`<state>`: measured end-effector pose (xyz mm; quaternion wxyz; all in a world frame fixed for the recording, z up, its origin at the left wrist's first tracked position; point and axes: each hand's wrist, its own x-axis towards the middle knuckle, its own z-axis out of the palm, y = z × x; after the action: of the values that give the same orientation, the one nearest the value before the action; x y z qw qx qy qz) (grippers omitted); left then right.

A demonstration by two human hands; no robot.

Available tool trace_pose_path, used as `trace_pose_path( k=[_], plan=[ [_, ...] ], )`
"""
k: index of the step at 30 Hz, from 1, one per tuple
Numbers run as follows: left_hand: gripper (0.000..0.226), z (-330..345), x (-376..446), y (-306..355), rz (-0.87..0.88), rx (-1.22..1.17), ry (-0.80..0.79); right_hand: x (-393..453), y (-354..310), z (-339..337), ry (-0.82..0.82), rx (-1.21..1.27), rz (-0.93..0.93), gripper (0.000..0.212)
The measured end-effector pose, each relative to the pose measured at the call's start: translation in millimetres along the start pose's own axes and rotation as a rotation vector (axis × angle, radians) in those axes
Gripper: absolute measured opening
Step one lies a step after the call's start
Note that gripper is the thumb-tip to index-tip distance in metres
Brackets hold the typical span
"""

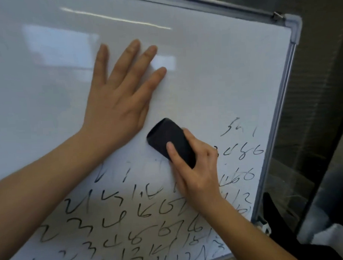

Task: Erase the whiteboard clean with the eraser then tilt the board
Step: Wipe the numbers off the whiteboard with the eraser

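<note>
A white whiteboard (pixel 213 74) with a grey metal frame fills most of the view. Its upper part is wiped white; black handwritten numbers (pixel 131 224) cover the lower part and the right side. My left hand (pixel 117 96) lies flat on the clean area with its fingers straight and spread. My right hand (pixel 195 171) grips a black oval eraser (pixel 169 137) against the board, just right of and below my left hand, at the upper edge of the remaining writing. Faint smears show beneath the eraser.
The board's right frame edge (pixel 279 110) runs diagonally down, with a metal clip (pixel 277 15) near the top corner. Beyond it are a dark wall, a dark object (pixel 274 213) and something white (pixel 334 239) at the lower right.
</note>
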<state>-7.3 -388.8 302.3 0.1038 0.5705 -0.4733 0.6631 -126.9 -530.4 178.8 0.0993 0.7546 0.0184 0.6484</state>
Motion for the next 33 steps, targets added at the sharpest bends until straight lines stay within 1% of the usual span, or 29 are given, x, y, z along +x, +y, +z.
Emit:
trace_pose_path(
  k=[2,4,9,13,15,20,23,25,27,30,33],
  plan=[
    [0.041,4.3,3.0,5.5,-0.002,0.005,0.007,0.6,11.1,-3.3,0.001,0.011,-0.054,0.037],
    [0.041,7.9,3.8,8.3,-0.003,0.016,-0.001,5.7,24.6,-7.5,0.008,0.008,-0.057,0.037],
    [0.043,11.2,0.6,5.3,-0.014,0.050,-0.016,37.4,65.6,-18.9,0.082,-0.030,0.099,0.037],
    [0.045,13.0,-1.1,1.2,-0.016,0.084,-0.027,55.8,83.3,-20.8,0.141,0.006,0.205,0.037],
    [0.046,13.2,-2.0,0.2,-0.017,0.099,-0.033,53.2,75.3,-15.4,0.154,0.028,0.179,0.037],
    [0.047,9.3,-1.0,-1.6,0.003,0.100,-0.063,20.8,45.2,4.2,0.109,0.070,0.010,0.039],
    [0.045,6.6,2.0,3.8,0.006,0.088,-0.081,3.9,46.6,6.8,0.087,0.089,-0.063,0.038],
    [0.045,4.4,2.8,7.4,0.002,0.086,-0.101,0.5,56.1,4.2,0.087,0.087,-0.076,0.038],
    [0.045,2.8,2.1,9.3,-0.012,0.081,-0.126,2.1,68.2,-1.1,0.079,0.076,-0.032,0.043],
    [0.045,3.9,0.0,8.3,-0.052,0.056,-0.136,13.8,98.0,-13.3,0.082,0.034,0.105,0.050],
    [0.045,6.8,-2.5,4.7,-0.073,0.021,-0.148,29.3,130.0,-26.8,0.143,-0.002,0.216,0.042]
  ],
)
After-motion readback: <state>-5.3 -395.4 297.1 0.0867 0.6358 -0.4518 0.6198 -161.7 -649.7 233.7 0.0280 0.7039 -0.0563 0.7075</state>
